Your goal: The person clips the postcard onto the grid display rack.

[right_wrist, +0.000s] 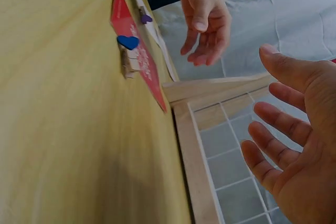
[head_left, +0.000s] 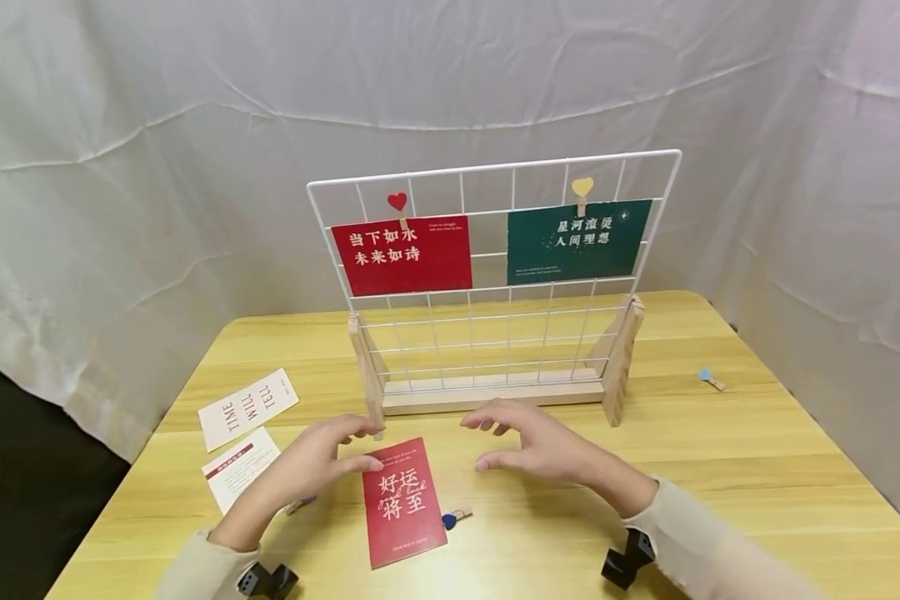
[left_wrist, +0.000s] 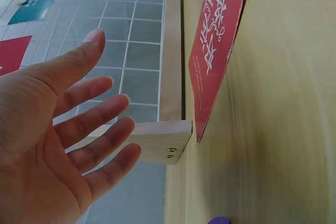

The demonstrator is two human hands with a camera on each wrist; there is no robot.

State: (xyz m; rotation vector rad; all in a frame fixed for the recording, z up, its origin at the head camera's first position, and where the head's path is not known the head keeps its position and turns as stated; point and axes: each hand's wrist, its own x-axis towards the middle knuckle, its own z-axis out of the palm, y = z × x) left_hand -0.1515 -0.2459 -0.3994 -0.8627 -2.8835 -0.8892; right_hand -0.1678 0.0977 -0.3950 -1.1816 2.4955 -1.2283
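My left hand (head_left: 322,458) hovers above the table by the left edge of a red card (head_left: 405,521), fingers loosely bent and holding nothing. To the right, my right hand (head_left: 543,446) is also in the air, its palm bare in the right wrist view. Beside the card lies a small wooden clip with a blue heart (head_left: 450,521). Behind both hands stands a white wire grid (head_left: 487,321) in a wooden base. A red heart clip (head_left: 397,202) holds another red card (head_left: 435,271) on it; a yellow heart clip (head_left: 582,188) holds a green card (head_left: 570,267).
Two white cards (head_left: 249,408) lie at the table's left, one partly behind my left arm. A purple clip (left_wrist: 219,220) is near that arm. At the far right lies a light blue clip (head_left: 708,378). Pale cloth (head_left: 195,217) hangs around the table.
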